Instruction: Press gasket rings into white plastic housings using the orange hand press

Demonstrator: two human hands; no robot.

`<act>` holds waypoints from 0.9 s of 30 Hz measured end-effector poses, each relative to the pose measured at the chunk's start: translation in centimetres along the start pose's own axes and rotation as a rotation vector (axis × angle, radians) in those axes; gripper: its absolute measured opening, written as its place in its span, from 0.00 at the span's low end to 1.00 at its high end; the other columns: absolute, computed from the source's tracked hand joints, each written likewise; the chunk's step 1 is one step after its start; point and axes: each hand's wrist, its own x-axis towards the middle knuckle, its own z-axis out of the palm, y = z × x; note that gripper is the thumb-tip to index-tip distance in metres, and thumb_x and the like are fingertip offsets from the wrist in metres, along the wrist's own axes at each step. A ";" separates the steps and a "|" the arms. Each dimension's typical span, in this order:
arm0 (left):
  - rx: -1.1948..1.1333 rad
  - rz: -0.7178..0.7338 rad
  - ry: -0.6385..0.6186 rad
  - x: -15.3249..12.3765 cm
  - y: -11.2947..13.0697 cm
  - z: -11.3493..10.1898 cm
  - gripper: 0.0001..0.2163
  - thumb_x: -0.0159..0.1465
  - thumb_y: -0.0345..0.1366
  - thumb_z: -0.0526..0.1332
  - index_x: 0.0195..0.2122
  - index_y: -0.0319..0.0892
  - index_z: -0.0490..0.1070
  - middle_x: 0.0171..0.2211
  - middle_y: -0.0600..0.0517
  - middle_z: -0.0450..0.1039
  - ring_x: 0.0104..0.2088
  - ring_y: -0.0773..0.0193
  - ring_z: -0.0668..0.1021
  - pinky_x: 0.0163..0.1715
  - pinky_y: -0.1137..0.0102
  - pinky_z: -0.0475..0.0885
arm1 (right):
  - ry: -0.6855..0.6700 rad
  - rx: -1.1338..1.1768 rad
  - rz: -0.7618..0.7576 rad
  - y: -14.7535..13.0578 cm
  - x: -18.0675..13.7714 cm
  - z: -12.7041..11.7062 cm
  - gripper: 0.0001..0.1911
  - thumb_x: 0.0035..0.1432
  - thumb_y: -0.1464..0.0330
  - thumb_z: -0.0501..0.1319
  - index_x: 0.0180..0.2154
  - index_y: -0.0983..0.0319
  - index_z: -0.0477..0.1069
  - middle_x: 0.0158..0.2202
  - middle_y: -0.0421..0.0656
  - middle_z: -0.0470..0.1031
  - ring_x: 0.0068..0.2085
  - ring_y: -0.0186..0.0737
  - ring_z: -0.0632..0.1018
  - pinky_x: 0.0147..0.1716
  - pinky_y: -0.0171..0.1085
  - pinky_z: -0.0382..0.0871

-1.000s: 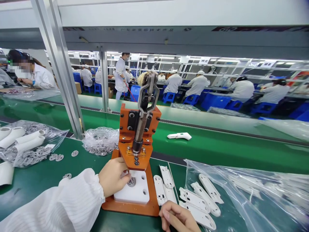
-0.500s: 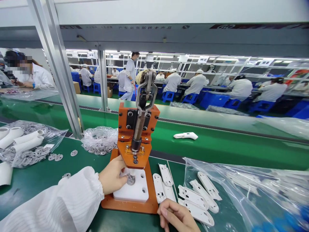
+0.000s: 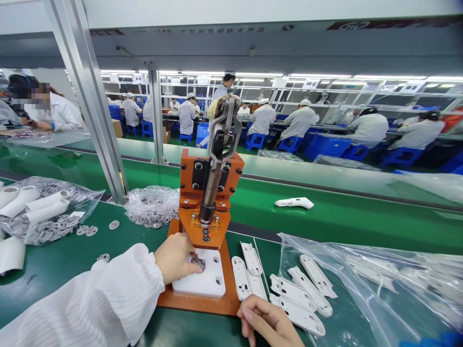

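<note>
An orange hand press [image 3: 210,193] stands on the green bench, lever upright. My left hand [image 3: 177,258], in a white sleeve, pinches a small round metal part [image 3: 198,262] on the press's white fixture block [image 3: 202,282]. My right hand [image 3: 269,323] rests at the bottom edge beside a row of white plastic covers [image 3: 289,296]; its fingers curl against the nearest cover, and I cannot make out whether they grip it.
Bags of metal washers [image 3: 152,205] and white tubes [image 3: 39,209] lie to the left, with loose washers [image 3: 87,230] on the mat. A clear bag [image 3: 379,284] of covers spreads on the right. A white part [image 3: 294,202] lies on the conveyor. Other workers sit behind.
The white part on the conveyor has travelled to the right. A standing person behind has walked right. My hands have barely moved.
</note>
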 end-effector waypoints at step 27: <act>-0.085 -0.134 -0.058 0.6 0.1 0.1 0.17 0.43 0.28 0.65 0.36 0.40 0.69 0.28 0.55 0.70 0.25 0.66 0.70 0.24 0.75 0.64 | 0.037 0.008 0.018 -0.9 -0.3 0.6 0.24 0.44 0.49 0.61 0.23 0.65 0.68 0.18 0.39 0.67 0.19 0.30 0.65 0.20 0.30 0.56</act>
